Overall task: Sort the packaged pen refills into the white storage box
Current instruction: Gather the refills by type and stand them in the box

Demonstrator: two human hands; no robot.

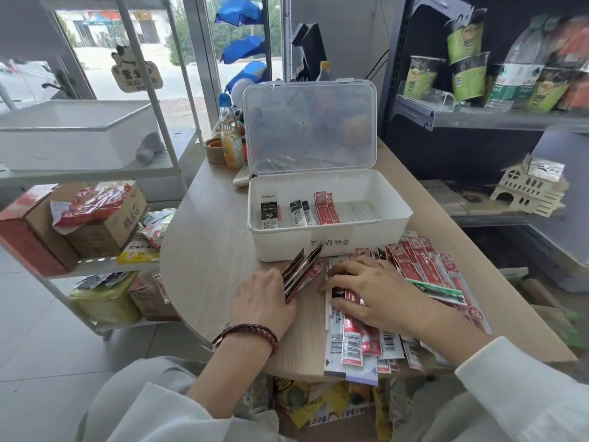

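Several red packs [304,271] stand fanned in the left hand [264,298], which grips them by their lower ends, fingers curled round the bundle. Their long axis slants up and to the right, and the upper tips come just short of the front wall of the box [328,247]. So the box lies straight ahead of that hand and a little to its right, with its lid [309,126] thrown back and the mouth free. Inside, a red row [326,208] sits near the middle and black packs [269,215] sit to its left, all lying with their length running away from the person. By my reckoning the bundle must rise over the front wall and turn until it lines up with that red row. The left hand is the nearer one for this. The right hand [373,291] lies to the right on the pile [424,275] of unsorted packs on the worktop [210,237], fingers spread and pressing down on them; whether it pinches one I cannot tell. Most of the pile is still outside the box, so the sorting looks early.
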